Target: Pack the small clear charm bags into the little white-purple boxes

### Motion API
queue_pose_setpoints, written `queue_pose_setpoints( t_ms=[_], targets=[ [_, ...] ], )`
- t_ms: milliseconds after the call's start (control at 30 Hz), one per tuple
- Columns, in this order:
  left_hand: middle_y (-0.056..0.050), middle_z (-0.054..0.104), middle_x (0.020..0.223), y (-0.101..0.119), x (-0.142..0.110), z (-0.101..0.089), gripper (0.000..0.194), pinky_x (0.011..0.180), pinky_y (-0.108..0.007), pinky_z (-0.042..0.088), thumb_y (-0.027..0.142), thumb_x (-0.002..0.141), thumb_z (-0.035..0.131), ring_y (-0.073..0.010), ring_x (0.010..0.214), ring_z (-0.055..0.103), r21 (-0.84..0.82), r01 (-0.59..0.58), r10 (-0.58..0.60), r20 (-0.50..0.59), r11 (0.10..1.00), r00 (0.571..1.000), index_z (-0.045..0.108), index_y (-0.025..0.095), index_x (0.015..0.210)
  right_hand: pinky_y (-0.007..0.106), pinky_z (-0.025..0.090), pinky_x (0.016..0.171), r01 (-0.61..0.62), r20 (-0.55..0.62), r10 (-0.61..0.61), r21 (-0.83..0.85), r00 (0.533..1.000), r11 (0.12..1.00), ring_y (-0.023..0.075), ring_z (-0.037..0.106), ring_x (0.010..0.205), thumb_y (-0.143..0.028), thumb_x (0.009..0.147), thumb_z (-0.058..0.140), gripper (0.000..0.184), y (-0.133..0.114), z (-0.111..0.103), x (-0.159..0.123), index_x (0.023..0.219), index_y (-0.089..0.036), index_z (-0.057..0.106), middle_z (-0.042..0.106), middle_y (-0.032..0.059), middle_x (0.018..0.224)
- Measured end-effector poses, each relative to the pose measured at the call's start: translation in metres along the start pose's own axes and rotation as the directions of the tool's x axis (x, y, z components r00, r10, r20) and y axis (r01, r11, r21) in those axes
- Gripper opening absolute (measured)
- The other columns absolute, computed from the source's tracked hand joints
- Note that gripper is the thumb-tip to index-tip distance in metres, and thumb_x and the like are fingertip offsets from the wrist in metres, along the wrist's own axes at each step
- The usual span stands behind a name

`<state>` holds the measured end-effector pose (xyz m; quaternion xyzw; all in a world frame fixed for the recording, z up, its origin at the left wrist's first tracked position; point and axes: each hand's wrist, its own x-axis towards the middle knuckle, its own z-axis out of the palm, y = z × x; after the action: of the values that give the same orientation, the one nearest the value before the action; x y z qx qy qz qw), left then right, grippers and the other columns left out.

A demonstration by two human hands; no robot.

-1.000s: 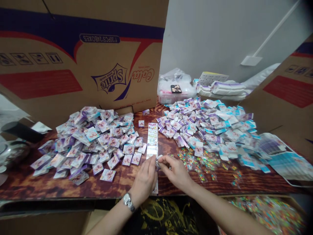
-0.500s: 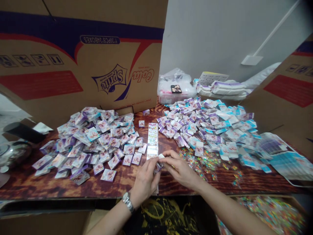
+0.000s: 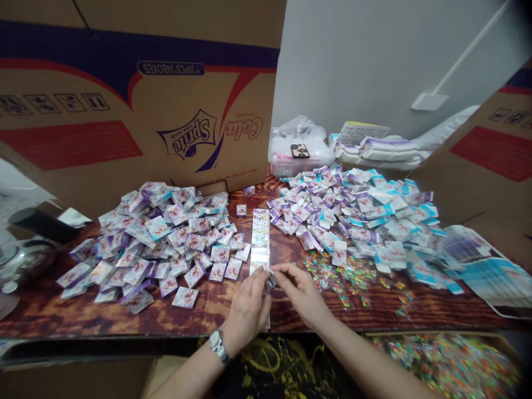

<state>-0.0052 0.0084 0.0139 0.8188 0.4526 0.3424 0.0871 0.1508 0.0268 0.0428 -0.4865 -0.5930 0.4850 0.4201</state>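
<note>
Near the front edge of the table, my left hand (image 3: 248,302) is closed around a small printed carton (image 3: 271,280), mostly hidden by the fingers. My right hand (image 3: 300,291) pinches the carton's near-right end with thumb and forefinger. Under and beyond the hands lies a long strip of round stickers (image 3: 260,235). To the left is a heap of closed small cartons (image 3: 174,238). A pile of cartons (image 3: 353,205), some with loose flaps, lies to the right. Clear sachets of colourful pieces (image 3: 344,277) are scattered beside my right hand.
A large cardboard box (image 3: 145,127) stands at the back left, another box (image 3: 494,160) at the right. A phone (image 3: 300,151) rests on a plastic-wrapped bundle. Flat carton blanks (image 3: 490,271) lie at the right edge. Below the table, a box holds many colourful sachets (image 3: 453,360).
The carton's raised white flap between my fingertips no longer shows. My right hand has shifted slightly down and left, its fingers now closer to my left hand.
</note>
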Motion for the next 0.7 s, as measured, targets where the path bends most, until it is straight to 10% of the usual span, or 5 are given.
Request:
queue_pose_setpoints(
  t_ms=[200,700],
  targets=[
    [-0.019,0.055,0.120,0.002,-0.005,0.004,0.057,0.089,-0.041,0.050,0.013,0.083,0.043,-0.0257,0.109,0.056,0.032,0.075,-0.075,-0.004,0.997,0.997,0.023,0.010,0.136,0.029,0.052,0.072,-0.098,-0.058,0.104,0.105,0.993,0.990,0.0168,0.062,0.077,-0.028,0.077,0.063,0.015,-0.002,0.007,0.003,0.088,-0.018,0.063,0.067,0.0021,0.080],
    [-0.024,0.034,0.140,0.001,-0.010,0.018,0.068,0.094,-0.046,0.043,0.008,0.085,0.031,-0.0307,0.126,0.039,0.234,0.019,-0.029,0.038,0.972,0.999,-0.004,0.007,0.143,0.039,0.048,0.088,0.295,-0.081,-0.370,-0.457,0.926,0.839,0.0217,0.056,0.102,-0.016,0.091,0.040,0.035,-0.002,0.024,-0.023,0.124,-0.023,0.051,0.062,0.0096,0.110]
  ],
)
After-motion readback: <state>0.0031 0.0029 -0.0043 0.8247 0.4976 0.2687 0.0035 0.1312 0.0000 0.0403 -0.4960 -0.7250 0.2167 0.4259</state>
